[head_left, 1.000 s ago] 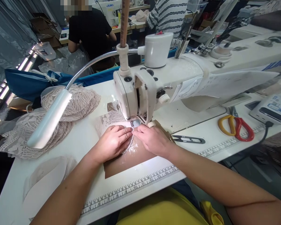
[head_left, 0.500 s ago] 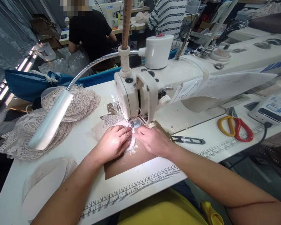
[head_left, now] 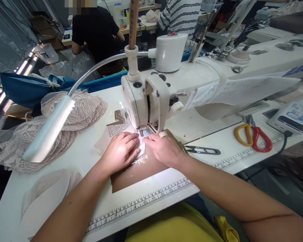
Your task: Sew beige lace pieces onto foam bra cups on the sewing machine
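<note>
A sewing machine (head_left: 138,101) stands over a piece of pale lace fabric (head_left: 142,148), whose edge lies beneath the needle area. My left hand (head_left: 122,148) rests flat on the lace left of the needle, fingers spread a little. From the right, my right hand (head_left: 164,148) touches the fabric's edge with its index finger extended and the other fingers curled; I see nothing gripped in it. A brown sheet (head_left: 131,178) is under both hands. More lace (head_left: 116,129) extends behind my left hand.
Lace stacks (head_left: 86,107) and a lamp (head_left: 49,129) are at left, sheer rounded pieces (head_left: 45,205) nearer. Black snips (head_left: 204,150) and red-yellow scissors (head_left: 262,139) lie at right. A ruler strip (head_left: 141,205) runs along the front edge. Two people sit beyond.
My left hand has shifted slightly left and its fingers have spread a little, showing more lace between the hands. The whole view has shifted slightly.
</note>
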